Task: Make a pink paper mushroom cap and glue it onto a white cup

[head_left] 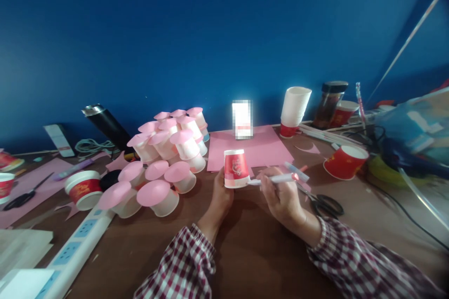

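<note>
My left hand (pixel 223 192) is closed around the left and lower side of a red paper cup (pixel 236 169) with a white rim and a light emblem on its front. In my right hand (pixel 282 198) is a white marker (pixel 280 178) with a reddish end, gripped like a pen. Its tip reaches the lower right edge of the cup; whether it touches cannot be made out. Behind the cup lies pink paper (pixel 259 149). Black-handled scissors (pixel 328 205) rest beside my right wrist.
Left of my hands stand several white cups topped with pink paper discs (pixel 153 193). A power strip (pixel 72 250) runs along the left front. Further back are a black flask (pixel 110 124), stacked white cups (pixel 296 105), a dark-lidded jar (pixel 329 105) and a red cup (pixel 345 162) at right.
</note>
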Demonstrator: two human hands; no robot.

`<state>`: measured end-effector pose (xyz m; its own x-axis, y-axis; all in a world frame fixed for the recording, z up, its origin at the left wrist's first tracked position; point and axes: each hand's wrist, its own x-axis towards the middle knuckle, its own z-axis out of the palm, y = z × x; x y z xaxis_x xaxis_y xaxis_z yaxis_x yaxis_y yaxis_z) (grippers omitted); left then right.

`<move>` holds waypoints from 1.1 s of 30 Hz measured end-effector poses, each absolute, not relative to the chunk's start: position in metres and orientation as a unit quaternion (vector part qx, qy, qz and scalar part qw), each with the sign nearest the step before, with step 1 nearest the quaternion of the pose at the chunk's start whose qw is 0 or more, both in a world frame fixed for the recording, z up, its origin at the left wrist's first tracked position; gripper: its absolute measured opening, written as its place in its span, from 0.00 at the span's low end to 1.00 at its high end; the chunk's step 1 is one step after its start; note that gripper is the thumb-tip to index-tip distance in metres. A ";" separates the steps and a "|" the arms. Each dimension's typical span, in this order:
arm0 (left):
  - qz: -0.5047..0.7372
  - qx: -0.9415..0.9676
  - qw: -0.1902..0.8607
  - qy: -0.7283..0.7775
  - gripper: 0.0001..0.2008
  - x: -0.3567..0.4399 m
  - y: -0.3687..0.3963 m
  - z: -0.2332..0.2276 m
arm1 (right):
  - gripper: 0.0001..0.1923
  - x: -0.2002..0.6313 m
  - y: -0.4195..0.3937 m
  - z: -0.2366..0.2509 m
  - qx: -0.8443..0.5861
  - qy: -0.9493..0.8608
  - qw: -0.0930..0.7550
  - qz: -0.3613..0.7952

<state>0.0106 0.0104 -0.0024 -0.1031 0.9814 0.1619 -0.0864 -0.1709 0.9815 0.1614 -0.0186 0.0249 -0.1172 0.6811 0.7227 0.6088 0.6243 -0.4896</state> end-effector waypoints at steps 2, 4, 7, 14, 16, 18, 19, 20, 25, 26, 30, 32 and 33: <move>0.593 0.477 0.461 0.456 0.10 0.011 0.010 0.000 | 0.06 0.162 -0.019 0.024 -0.432 -0.749 0.499 0.053; 0.595 0.464 0.470 0.458 0.11 0.012 0.010 0.003 | 0.07 0.161 -0.019 0.023 -0.437 -0.747 0.497 0.064; 0.594 0.459 0.478 0.456 0.13 0.013 0.009 0.007 | 0.07 0.161 -0.019 0.024 -0.437 -0.742 0.505 0.059; 0.580 0.433 0.502 0.473 0.13 0.014 0.008 0.010 | 0.08 0.161 -0.020 0.026 -0.445 -0.731 0.510 0.085; 0.572 0.423 0.516 0.478 0.13 0.015 0.008 0.012 | 0.09 0.161 -0.020 0.025 -0.445 -0.725 0.519 0.083; 0.564 0.418 0.527 0.479 0.14 0.015 0.007 0.014 | 0.09 0.160 -0.019 0.025 -0.445 -0.719 0.527 0.084; 0.562 0.417 0.530 0.479 0.15 0.016 0.006 0.016 | 0.09 0.160 -0.019 0.025 -0.444 -0.718 0.529 0.086; 0.562 0.417 0.530 0.478 0.15 0.016 0.006 0.017 | 0.09 0.160 -0.019 0.025 -0.444 -0.717 0.531 0.087; 0.567 0.414 0.529 0.477 0.15 0.016 0.004 0.019 | 0.09 0.160 -0.020 0.027 -0.443 -0.723 0.523 0.086; 0.571 0.413 0.527 0.475 0.14 0.016 0.004 0.019 | 0.09 0.161 -0.020 0.027 -0.443 -0.725 0.519 0.088; 0.581 0.419 0.526 0.459 0.13 0.015 0.005 0.015 | 0.07 0.162 -0.019 0.025 -0.447 -0.732 0.505 0.099; 0.583 0.428 0.523 0.452 0.12 0.015 0.005 0.013 | 0.08 0.162 -0.019 0.025 -0.447 -0.737 0.497 0.101; 0.584 0.431 0.519 0.452 0.12 0.014 0.005 0.013 | 0.08 0.162 -0.019 0.025 -0.447 -0.739 0.493 0.101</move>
